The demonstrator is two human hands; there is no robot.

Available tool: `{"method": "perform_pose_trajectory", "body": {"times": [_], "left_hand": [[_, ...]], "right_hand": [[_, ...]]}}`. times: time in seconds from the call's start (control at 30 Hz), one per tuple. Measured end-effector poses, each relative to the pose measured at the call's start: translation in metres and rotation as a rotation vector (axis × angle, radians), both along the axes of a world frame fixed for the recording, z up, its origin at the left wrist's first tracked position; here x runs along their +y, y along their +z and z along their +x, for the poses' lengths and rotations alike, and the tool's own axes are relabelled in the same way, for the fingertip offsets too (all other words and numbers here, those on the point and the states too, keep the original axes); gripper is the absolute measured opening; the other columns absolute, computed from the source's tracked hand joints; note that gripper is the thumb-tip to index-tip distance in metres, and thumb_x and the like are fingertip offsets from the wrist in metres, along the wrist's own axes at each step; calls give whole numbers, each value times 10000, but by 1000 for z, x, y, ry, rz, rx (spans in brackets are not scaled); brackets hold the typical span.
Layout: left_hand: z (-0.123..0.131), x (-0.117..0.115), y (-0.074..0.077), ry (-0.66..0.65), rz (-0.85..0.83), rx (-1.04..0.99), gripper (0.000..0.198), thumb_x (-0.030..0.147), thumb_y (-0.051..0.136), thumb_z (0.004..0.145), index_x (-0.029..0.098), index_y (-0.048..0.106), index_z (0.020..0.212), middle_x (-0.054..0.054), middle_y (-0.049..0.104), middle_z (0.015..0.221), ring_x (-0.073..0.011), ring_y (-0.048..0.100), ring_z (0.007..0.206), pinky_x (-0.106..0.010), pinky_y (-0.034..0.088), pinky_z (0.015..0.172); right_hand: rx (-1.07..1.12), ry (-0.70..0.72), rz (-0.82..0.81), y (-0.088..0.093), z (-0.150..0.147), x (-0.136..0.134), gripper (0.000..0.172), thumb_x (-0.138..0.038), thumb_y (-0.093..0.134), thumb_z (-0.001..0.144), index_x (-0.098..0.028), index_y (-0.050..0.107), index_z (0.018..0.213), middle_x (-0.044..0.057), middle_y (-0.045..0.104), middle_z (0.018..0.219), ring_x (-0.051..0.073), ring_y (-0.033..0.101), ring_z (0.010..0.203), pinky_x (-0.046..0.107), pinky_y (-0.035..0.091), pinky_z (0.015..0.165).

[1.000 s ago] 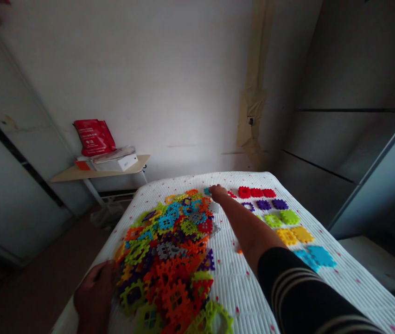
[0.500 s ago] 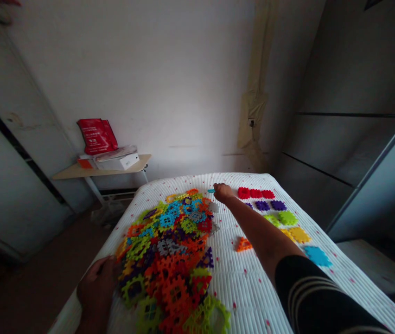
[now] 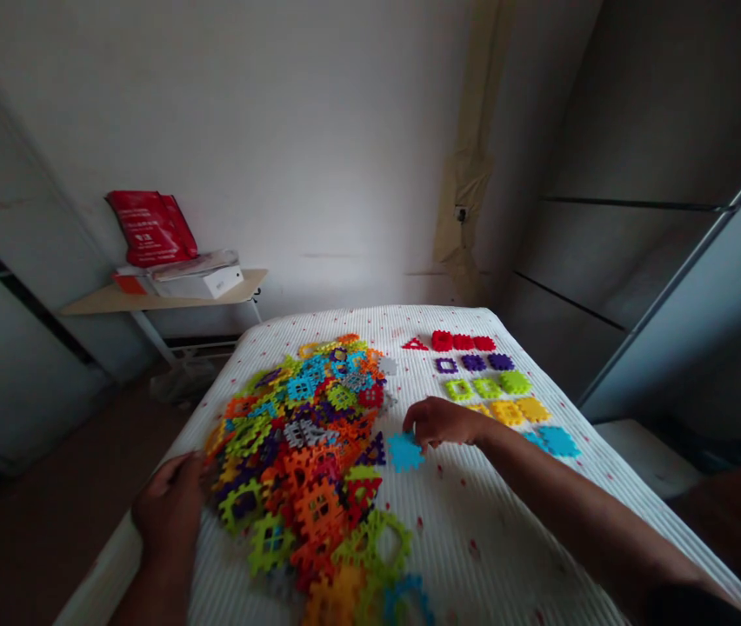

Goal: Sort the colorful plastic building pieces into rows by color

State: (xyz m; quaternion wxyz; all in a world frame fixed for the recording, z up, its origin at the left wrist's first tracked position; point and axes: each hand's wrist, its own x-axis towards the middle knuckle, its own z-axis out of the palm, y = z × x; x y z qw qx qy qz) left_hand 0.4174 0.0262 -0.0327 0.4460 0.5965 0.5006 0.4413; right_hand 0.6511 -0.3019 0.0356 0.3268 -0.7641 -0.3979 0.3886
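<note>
A big heap of interlocking plastic tiles [image 3: 309, 452] in orange, green, blue, purple and grey lies on a white ribbed bed cover [image 3: 475, 539]. My right hand [image 3: 439, 422] is pinched on a blue tile [image 3: 404, 452] just right of the heap, low over the cover. My left hand [image 3: 171, 513] rests at the heap's near left edge with its fingers curled; what it touches is hidden. To the right, sorted tiles lie in rows: red [image 3: 462, 342], purple [image 3: 473, 362], green [image 3: 488, 387], yellow [image 3: 519, 410] and blue [image 3: 557, 441].
A small side table [image 3: 162, 300] at the back left carries a red bag [image 3: 152, 228] and a white box [image 3: 204, 283]. Dark cabinet fronts [image 3: 670, 261] line the right side. The bed's left edge drops to a brown floor [image 3: 50, 522].
My right hand has pulled back from the far end of the heap toward me, now with a blue tile in its fingers. The camera has tilted down slightly. The left hand barely moved.
</note>
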Motion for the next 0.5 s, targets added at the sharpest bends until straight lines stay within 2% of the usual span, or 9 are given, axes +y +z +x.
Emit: {"method": "perform_pose_trajectory", "body": {"times": [0.07, 0.13, 0.2, 0.27, 0.37, 0.5], "left_hand": [[0, 0, -1, -4, -19, -32, 344, 392, 634, 527, 156, 652, 777, 1, 615, 610, -174, 573, 619, -298, 469, 605], [-1, -1, 0, -5, -19, -52, 339, 383, 627, 535, 155, 649, 785, 8, 607, 613, -166, 568, 629, -296, 469, 629], [-1, -2, 1, -3, -20, -57, 334, 376, 625, 543, 152, 649, 790, 10, 602, 609, -169, 564, 631, -305, 468, 637], [-2, -1, 1, -2, -25, -43, 317, 357, 635, 536, 147, 652, 773, 10, 599, 595, -179, 561, 628, -319, 463, 636], [-1, 0, 1, 2, -36, -37, 298, 340, 651, 526, 150, 654, 756, 17, 595, 576, -180, 558, 621, -322, 456, 638], [-1, -2, 1, 21, -58, -67, 289, 337, 647, 538, 165, 652, 770, 33, 594, 572, -158, 561, 605, -294, 456, 623]], "right_hand": [[-197, 12, -44, -6, -18, -8, 312, -78, 538, 667, -149, 666, 942, 11, 648, 649, 140, 611, 594, 219, 444, 551], [-487, -34, -69, -11, -33, -16, 349, -84, 549, 688, -156, 676, 1006, 46, 679, 746, 172, 637, 692, 255, 465, 642], [-686, -101, -54, -16, -45, -25, 378, -97, 548, 717, -161, 657, 1074, 78, 690, 868, 197, 646, 793, 281, 471, 718], [-751, -129, 13, -22, -53, -35, 393, -102, 546, 729, -165, 631, 1107, 93, 673, 980, 196, 642, 848, 282, 475, 753], [-749, -94, 149, -30, -58, -45, 397, -88, 537, 728, -171, 600, 1112, 89, 642, 1065, 171, 636, 863, 259, 485, 755], [-750, -30, 242, -39, -59, -43, 455, -112, 579, 721, -169, 554, 1172, 111, 587, 1210, 196, 606, 1008, 279, 484, 835]]}}
